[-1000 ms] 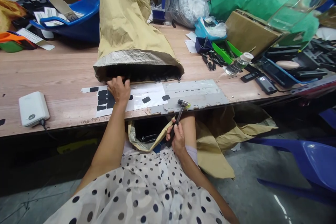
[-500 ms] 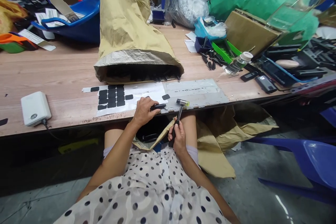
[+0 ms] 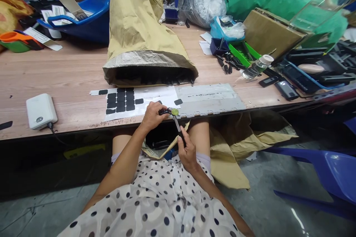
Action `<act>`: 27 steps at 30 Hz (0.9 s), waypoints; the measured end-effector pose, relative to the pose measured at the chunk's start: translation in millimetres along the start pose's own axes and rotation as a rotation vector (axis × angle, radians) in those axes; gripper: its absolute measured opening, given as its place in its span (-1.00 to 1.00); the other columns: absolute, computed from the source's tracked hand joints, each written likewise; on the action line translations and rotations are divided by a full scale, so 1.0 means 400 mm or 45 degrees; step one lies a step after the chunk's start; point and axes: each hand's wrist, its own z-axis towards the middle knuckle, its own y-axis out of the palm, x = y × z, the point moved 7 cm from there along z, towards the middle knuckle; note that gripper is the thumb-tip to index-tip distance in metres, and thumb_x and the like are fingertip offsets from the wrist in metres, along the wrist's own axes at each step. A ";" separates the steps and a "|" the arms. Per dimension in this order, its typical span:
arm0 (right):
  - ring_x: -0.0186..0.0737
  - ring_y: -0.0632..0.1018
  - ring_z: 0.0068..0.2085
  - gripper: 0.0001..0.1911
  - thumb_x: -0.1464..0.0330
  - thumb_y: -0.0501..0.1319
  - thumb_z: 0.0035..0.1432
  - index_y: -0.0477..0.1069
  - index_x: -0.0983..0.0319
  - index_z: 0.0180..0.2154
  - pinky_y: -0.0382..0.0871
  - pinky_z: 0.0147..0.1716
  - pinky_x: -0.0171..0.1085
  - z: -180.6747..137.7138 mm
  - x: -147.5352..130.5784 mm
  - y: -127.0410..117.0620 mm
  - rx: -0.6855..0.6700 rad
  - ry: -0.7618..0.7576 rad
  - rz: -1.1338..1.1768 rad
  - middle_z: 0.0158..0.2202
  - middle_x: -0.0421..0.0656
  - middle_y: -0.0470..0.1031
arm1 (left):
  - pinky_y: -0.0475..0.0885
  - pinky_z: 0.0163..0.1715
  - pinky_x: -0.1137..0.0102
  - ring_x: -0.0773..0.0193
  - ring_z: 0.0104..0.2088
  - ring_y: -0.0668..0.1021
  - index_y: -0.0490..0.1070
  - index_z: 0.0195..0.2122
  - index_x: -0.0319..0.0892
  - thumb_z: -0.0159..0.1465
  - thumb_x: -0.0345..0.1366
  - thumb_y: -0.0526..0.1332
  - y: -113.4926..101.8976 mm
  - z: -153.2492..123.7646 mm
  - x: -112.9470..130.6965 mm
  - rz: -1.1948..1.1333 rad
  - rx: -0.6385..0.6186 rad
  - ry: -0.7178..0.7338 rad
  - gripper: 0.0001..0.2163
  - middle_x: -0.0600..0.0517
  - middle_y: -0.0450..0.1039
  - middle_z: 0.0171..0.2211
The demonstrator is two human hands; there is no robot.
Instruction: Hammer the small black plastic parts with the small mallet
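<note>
White and boxy, a plastic device (image 3: 41,111) with a dark cable (image 3: 52,129) stands left of our landmark, the flat white paper sheet with rounded black patches (image 3: 150,94); a snagged cable could drag it off the wood-grain counter (image 3: 69,66). At the sheet's front right, our left hand (image 3: 152,116) is closed in a pinch on a small dark part (image 3: 163,111); a slack pinch could let it skid away. Beside those fingers is the yellow-faced head of a slim steel-shafted hammer (image 3: 177,124), close enough that a stray movement could catch them; whether it touches the part, we cannot tell. Right and in front of the sheet, our right hand (image 3: 187,152) wraps the black handle.

Edges next: the sheet nearly reaches the counter's front edge, so anything slipping could drop toward our lap. Behind the sheet, a gaping tan paper sack (image 3: 133,26) crowds forward reach. Right of the sheet, a flat grey panel (image 3: 208,98) leaves our right side the most open room.
</note>
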 end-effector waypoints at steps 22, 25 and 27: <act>-0.08 0.58 0.04 -0.56 0.18 0.22 0.26 0.46 0.15 0.13 0.53 0.02 -0.10 -0.005 0.042 -0.020 0.178 0.215 0.093 0.07 -0.04 0.57 | 0.36 -0.13 0.19 0.09 -0.19 0.43 0.57 -0.31 -0.06 0.15 -0.30 0.33 0.000 0.000 0.005 0.006 0.009 -0.016 -0.92 0.04 0.48 -0.37; -0.30 0.51 -0.47 -0.55 0.14 0.23 0.26 0.43 0.15 0.13 0.43 -0.54 -0.33 -0.003 0.070 -0.016 0.203 0.394 0.394 -0.32 -0.18 0.57 | 0.36 -0.13 0.19 0.09 -0.19 0.43 0.57 -0.30 -0.07 0.15 -0.29 0.33 0.000 -0.003 0.006 0.007 0.024 -0.021 -0.91 0.03 0.49 -0.37; -0.42 0.30 -0.65 -0.57 0.10 0.22 0.25 0.42 0.15 0.08 0.21 -0.70 -0.39 0.004 0.082 -0.009 0.183 0.500 0.584 -0.47 -0.29 0.46 | 0.36 -0.13 0.19 0.09 -0.19 0.43 0.57 -0.30 -0.07 0.15 -0.28 0.33 0.001 -0.005 0.007 0.019 0.037 -0.013 -0.90 0.03 0.49 -0.36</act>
